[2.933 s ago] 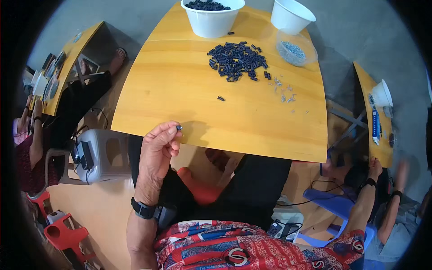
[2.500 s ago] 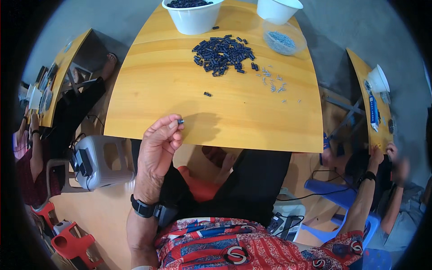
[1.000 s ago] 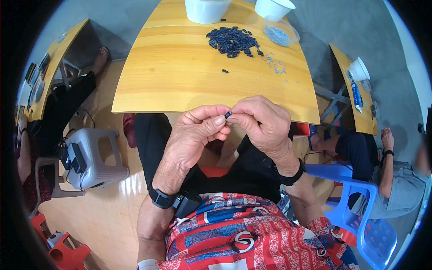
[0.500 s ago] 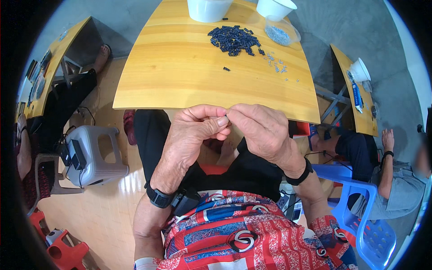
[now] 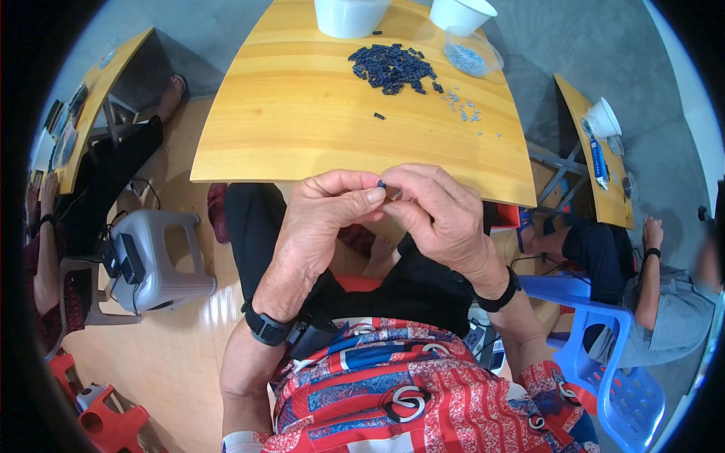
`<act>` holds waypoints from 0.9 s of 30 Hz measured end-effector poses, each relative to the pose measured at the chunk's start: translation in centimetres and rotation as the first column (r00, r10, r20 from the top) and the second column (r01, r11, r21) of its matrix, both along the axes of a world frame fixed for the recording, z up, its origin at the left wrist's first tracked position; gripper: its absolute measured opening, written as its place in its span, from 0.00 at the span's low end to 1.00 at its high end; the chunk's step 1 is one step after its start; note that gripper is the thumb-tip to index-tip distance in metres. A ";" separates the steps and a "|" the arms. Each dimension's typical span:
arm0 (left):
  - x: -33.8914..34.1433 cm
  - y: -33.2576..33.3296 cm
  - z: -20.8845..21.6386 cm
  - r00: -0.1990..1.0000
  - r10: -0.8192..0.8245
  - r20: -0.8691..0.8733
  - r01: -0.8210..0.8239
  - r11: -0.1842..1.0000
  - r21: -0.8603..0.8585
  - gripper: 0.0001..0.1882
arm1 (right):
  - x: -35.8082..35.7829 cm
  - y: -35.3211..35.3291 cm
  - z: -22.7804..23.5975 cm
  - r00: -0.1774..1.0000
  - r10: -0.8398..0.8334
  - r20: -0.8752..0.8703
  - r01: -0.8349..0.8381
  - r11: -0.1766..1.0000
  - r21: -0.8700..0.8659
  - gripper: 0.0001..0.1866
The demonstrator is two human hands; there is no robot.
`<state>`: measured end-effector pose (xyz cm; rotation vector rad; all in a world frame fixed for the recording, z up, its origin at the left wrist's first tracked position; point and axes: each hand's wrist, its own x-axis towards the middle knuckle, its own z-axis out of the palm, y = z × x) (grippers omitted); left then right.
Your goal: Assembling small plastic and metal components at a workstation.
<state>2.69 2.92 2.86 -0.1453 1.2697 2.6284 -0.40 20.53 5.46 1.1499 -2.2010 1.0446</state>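
Note:
Just beyond my lap, at the table's near edge, my left hand (image 5: 317, 215) pinches a small black plastic piece (image 5: 381, 184) between thumb and forefinger. Beside it is my right hand (image 5: 447, 219), its thumb and forefinger curled together. A bit of something silvery shows at those fingertips, too small to name. A pile of similar black pieces (image 5: 389, 66) lies on the wooden table (image 5: 302, 106). One loose black piece (image 5: 379, 116) sits nearer me. Small silver screws (image 5: 464, 106) are scattered right of the pile, by a clear bag of screws (image 5: 467, 59).
Two white tubs, a left one (image 5: 350, 18) and a right one (image 5: 462, 13), stand at the far edge. Blue (image 5: 604, 332) and grey (image 5: 162, 257) plastic stools flank me. People sit at other tables on both sides.
My right hand's fingertips have shifted slightly and spread a little from my left ones, so the black piece now shows. At the left, another person's hands have moved up to their table.

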 end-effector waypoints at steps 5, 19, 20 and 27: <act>-0.1 0.3 -1.4 1.000 -0.001 -0.003 0.001 1.000 -0.007 0.07 | -0.7 0.1 -0.3 0.972 0.018 -0.235 0.007 0.994 0.105 0.13; -1.0 -0.1 -2.7 0.991 0.133 -0.025 -0.135 0.984 -0.114 0.08 | -3.6 -0.5 -0.1 0.984 0.023 0.174 -0.050 0.987 0.153 0.12; -1.0 -0.4 -2.7 0.984 0.177 -0.021 -0.178 0.967 -0.183 0.07 | -5.1 -0.4 0.3 0.985 0.002 0.174 -0.028 0.988 0.149 0.11; -0.6 -0.9 -1.5 0.980 0.185 -0.069 -0.195 0.965 -0.174 0.07 | -13.0 -1.5 -2.1 0.967 -0.211 0.142 0.160 0.938 0.308 0.09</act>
